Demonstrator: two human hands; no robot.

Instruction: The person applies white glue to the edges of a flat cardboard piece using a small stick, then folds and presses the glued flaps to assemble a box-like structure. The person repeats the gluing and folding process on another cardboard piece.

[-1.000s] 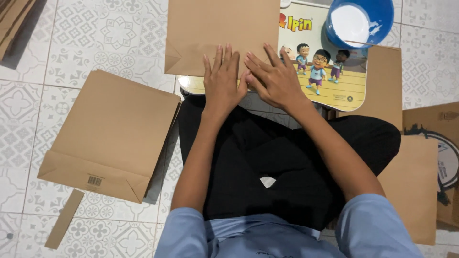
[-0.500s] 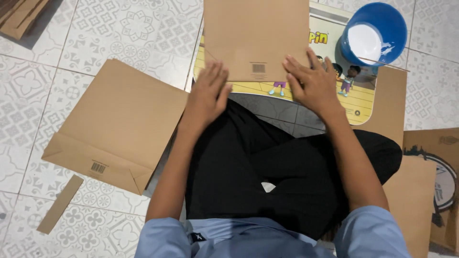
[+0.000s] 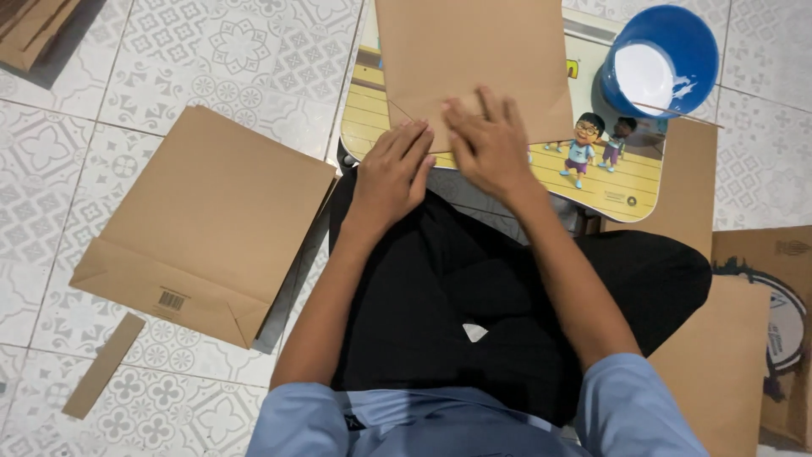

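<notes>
At the near edge of the worktop [image 3: 626, 182], left hand [image 3: 393, 169] and right hand [image 3: 486, 144] press flat, fingers open, grasping nothing, on the bottom edge of the brown paper bag [image 3: 469, 59]. Bottom fold looks creased, seems mid-flattening; can't tell if glued. Finished-looking bag [image 3: 203, 220] lies on the floor to the left, cardboard strip [image 3: 103, 366] beside it. Blue glue bowl [image 3: 660, 63] at far right corner, clear of hands.

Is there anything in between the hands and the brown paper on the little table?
Nothing visible. The left hand and right hand both lie flat right on the near edge of the brown paper sheet, which rests on the cartoon-printed table. The blue bowl sits off to the side.
</notes>
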